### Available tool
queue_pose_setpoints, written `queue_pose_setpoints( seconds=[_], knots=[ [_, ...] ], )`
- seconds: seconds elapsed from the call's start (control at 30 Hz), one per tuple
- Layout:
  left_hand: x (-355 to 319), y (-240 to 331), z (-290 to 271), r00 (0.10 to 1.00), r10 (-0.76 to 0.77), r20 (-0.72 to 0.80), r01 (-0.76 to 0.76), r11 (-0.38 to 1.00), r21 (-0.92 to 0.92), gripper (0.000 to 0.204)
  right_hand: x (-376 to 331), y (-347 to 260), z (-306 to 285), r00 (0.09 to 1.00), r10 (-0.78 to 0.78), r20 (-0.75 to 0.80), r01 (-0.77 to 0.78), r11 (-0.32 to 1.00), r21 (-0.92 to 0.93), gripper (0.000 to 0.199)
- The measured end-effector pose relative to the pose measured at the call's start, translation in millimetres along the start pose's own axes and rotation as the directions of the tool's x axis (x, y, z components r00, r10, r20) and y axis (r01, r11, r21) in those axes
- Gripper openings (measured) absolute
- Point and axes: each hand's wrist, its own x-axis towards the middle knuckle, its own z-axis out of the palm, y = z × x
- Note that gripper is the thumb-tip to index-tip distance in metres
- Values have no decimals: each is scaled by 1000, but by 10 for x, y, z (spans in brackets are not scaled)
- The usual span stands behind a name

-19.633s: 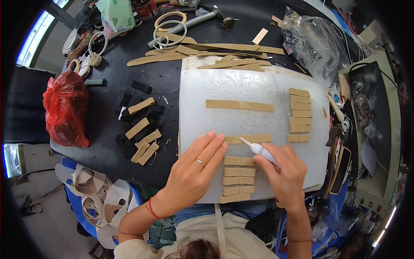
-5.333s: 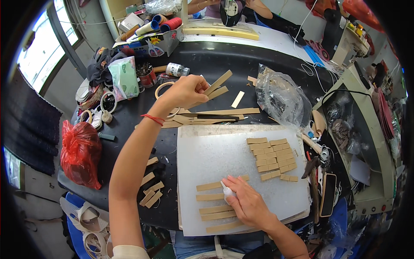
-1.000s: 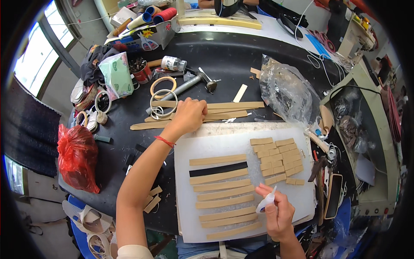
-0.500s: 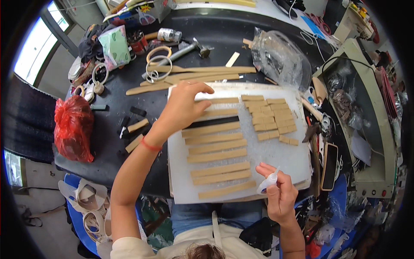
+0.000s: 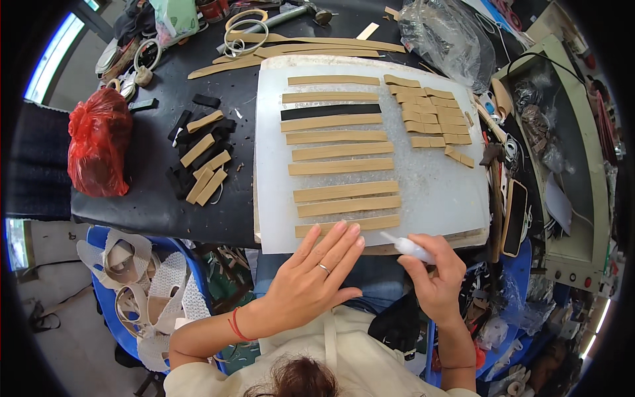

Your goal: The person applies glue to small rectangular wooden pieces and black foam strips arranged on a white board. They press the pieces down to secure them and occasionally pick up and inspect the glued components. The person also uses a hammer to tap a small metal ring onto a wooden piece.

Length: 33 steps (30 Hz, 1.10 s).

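Note:
My left hand lies with fingers outstretched, its fingertips over the nearest tan strip at the front of a white board. In my right hand is a small white glue bottle, its thin nozzle pointing left toward that strip's end. Several tan strips lie crosswise in a column up the board, with one black strip among them. To their right sits a block of short tan folded pieces, and one such piece lies apart below it.
Left of the board lie short tan and black pieces and a red plastic bag. Long tan strips, white rings and a clear plastic bag are beyond it. A blue bin with pale straps stands at lower left.
My left hand has come back from the far strips to the nearest one, fingers now straight. The view has tilted nearer to me. The bottle's nozzle has swung from upward to leftward.

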Motion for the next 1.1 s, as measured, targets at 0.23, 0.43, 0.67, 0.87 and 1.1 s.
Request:
queue_pose_setpoints(
  seconds=[0.23,0.43,0.67,0.87,1.1],
  knots=[
    [-117,-40,-69,974,-55,-219,74,994,80,49,130,-72,176,997,-65,-37,65,998,-10,36],
    [-29,-80,-84,976,-74,-206,89,994,65,49,255,-147,201,993,-118,15,119,989,-84,33],
    [19,-85,-124,980,-105,-169,116,992,58,45,278,-240,73,992,-80,95,90,990,-111,31],
    [154,-177,-367,974,-145,-175,153,988,32,42,369,-234,-30,998,-25,59,33,991,-133,29],
    [292,-313,-311,987,-97,-130,115,983,141,36,530,-164,109,997,-63,50,69,990,-125,26]
  ],
)
